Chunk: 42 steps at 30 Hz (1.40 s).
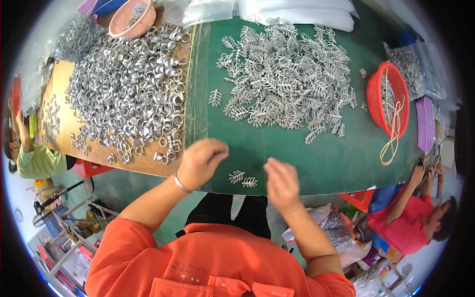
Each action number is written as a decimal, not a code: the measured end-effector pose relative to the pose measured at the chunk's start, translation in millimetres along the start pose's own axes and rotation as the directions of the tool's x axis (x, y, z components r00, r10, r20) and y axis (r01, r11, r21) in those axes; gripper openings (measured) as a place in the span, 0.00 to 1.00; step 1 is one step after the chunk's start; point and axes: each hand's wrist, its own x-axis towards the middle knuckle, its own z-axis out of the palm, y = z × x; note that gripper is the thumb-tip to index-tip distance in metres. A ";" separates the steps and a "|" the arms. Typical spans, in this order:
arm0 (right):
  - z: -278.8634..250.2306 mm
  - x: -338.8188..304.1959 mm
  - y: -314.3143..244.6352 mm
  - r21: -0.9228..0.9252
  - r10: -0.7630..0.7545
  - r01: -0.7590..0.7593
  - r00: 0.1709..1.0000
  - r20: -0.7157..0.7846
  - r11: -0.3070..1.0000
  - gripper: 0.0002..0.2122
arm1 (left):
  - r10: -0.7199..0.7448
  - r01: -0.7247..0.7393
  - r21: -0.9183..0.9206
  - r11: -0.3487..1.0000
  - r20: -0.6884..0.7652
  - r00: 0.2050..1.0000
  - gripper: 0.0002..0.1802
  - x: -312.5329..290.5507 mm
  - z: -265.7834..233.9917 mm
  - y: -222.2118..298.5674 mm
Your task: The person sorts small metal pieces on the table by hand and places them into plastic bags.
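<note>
My left hand (202, 162) hovers over the near edge of the table, its fingers curled against the thumb. Across a short gap, my right hand (283, 184) is closed too, with its fingers pressed together. Whatever either hand pinches is too small or hidden to make out. Between and below them lie two silver leaf-shaped metal pieces (243, 179) on the green tabletop (237, 143). Beyond my hands spreads a large heap of similar leaf-shaped pieces (289, 74), with one loose piece (215, 98) at its left.
To the left, a big pile of silver rings (131, 84) covers a brown board (153, 167). A pink basket (132, 20) stands behind it. A red basket (380, 101) with cord sits at the right, beside a purple tray (425, 123). Other people work at both sides.
</note>
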 end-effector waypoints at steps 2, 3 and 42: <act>14.6 -2.4 -9.1 0.046 -0.018 0.013 0.994 0.103 0.999 0.15 | 0.148 -0.150 0.019 0.989 0.079 0.986 0.09 -22.6 15.6 5.2; 14.2 5.1 -16.3 0.121 -0.013 -0.009 0.983 0.182 0.993 0.14 | 0.165 -0.176 0.065 0.982 0.143 0.976 0.09 -31.7 16.9 7.1; 7.9 43.6 24.7 -0.104 -0.057 0.063 0.997 0.054 0.993 0.09 | -0.028 0.034 -0.028 0.999 0.204 0.979 0.37 -52.3 21.3 18.3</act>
